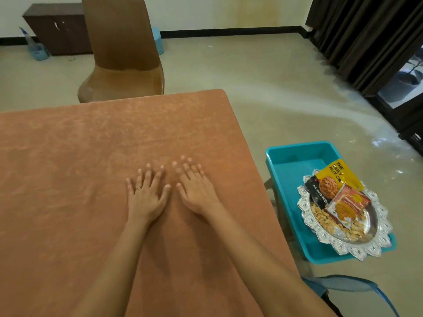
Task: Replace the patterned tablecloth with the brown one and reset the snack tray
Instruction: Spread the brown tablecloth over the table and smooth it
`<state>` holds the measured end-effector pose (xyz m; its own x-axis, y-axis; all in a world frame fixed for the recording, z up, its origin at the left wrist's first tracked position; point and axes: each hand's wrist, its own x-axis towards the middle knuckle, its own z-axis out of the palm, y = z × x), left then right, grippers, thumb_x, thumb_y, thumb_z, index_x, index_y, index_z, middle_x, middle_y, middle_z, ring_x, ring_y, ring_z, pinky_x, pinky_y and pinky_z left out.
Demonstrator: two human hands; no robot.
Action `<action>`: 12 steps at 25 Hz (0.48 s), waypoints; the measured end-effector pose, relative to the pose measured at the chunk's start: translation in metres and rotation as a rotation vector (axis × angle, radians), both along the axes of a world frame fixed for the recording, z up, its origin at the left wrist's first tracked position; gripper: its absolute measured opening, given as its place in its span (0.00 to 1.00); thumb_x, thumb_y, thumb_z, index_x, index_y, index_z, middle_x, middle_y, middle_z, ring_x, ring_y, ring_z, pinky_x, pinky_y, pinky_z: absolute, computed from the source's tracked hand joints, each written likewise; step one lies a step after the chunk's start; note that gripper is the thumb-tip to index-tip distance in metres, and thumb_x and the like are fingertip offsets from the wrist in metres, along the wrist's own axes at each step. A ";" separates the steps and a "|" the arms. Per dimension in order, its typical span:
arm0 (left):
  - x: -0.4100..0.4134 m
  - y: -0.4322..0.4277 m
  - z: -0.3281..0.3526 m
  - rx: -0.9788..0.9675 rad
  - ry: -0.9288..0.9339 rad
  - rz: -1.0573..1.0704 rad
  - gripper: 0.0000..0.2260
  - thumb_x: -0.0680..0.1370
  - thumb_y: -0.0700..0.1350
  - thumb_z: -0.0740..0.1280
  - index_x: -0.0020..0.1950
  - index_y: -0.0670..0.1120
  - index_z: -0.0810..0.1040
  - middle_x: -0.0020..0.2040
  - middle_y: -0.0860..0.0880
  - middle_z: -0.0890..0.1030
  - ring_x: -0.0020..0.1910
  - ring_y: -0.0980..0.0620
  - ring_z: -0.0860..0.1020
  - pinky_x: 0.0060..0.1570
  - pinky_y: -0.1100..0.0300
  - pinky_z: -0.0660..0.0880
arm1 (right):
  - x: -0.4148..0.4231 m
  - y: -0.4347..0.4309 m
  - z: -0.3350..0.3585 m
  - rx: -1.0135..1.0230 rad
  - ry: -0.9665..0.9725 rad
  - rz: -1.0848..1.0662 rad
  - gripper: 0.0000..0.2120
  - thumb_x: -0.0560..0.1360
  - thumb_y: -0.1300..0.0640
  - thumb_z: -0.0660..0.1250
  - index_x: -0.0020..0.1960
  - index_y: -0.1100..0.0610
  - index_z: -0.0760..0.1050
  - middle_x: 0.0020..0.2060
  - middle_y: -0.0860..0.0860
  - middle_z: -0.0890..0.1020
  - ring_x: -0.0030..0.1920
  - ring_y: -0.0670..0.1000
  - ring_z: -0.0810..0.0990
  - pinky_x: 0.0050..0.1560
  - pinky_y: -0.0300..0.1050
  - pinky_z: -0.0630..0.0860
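Beneath the flat, splayed left hand (146, 197) and right hand (198, 191), the brown tablecloth (91, 145) lies smooth

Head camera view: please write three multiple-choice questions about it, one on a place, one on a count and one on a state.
1. Where does the ornate silver metal snack tray rest?
A. on the floor
B. on the brown chair
C. on the turquoise plastic tub

2. How many snack packets lie on that tray?
A. two
B. four
C. none

3. How are the left hand and the right hand?
A. both are curled into fists
B. both lie flat, fingers straight
C. one holds a packet

Answers:
1 C, the tray sits on the tub beside the table.
2 A, only a yellow-and-black almond packet and an orange packet show.
3 B, both palms lie flat on the brown tablecloth.
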<state>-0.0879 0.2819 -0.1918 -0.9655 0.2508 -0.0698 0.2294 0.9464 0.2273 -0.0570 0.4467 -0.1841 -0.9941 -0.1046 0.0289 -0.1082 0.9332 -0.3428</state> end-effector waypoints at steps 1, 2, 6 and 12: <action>-0.013 -0.001 -0.001 -0.010 0.000 0.017 0.32 0.73 0.67 0.43 0.77 0.59 0.51 0.78 0.47 0.51 0.77 0.44 0.48 0.72 0.43 0.39 | -0.012 0.003 -0.002 0.033 -0.020 0.040 0.27 0.80 0.48 0.51 0.78 0.51 0.52 0.77 0.55 0.53 0.77 0.54 0.49 0.75 0.54 0.43; -0.027 -0.014 -0.003 -0.010 -0.001 0.079 0.33 0.73 0.67 0.42 0.77 0.59 0.50 0.78 0.47 0.51 0.77 0.44 0.48 0.72 0.44 0.39 | -0.022 0.016 -0.005 0.059 -0.030 0.003 0.27 0.80 0.46 0.50 0.77 0.48 0.52 0.77 0.54 0.53 0.77 0.54 0.49 0.75 0.53 0.42; -0.051 -0.118 -0.001 0.011 -0.008 0.440 0.35 0.72 0.68 0.43 0.77 0.57 0.53 0.78 0.43 0.52 0.76 0.39 0.49 0.73 0.39 0.42 | -0.039 0.099 -0.013 0.090 -0.050 -0.451 0.29 0.78 0.42 0.44 0.78 0.50 0.52 0.77 0.53 0.53 0.77 0.52 0.48 0.75 0.54 0.41; -0.090 -0.091 -0.001 -0.003 0.028 0.266 0.39 0.69 0.72 0.45 0.77 0.56 0.53 0.78 0.45 0.52 0.77 0.43 0.50 0.72 0.41 0.43 | -0.101 -0.005 0.003 0.030 -0.004 -0.005 0.27 0.80 0.49 0.51 0.78 0.53 0.51 0.77 0.56 0.51 0.77 0.57 0.47 0.74 0.52 0.40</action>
<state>-0.1775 0.1904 -0.1923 -0.9990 -0.0117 -0.0428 -0.0209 0.9748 0.2219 -0.1579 0.4415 -0.1808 -0.9947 -0.1001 0.0215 -0.1018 0.9435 -0.3155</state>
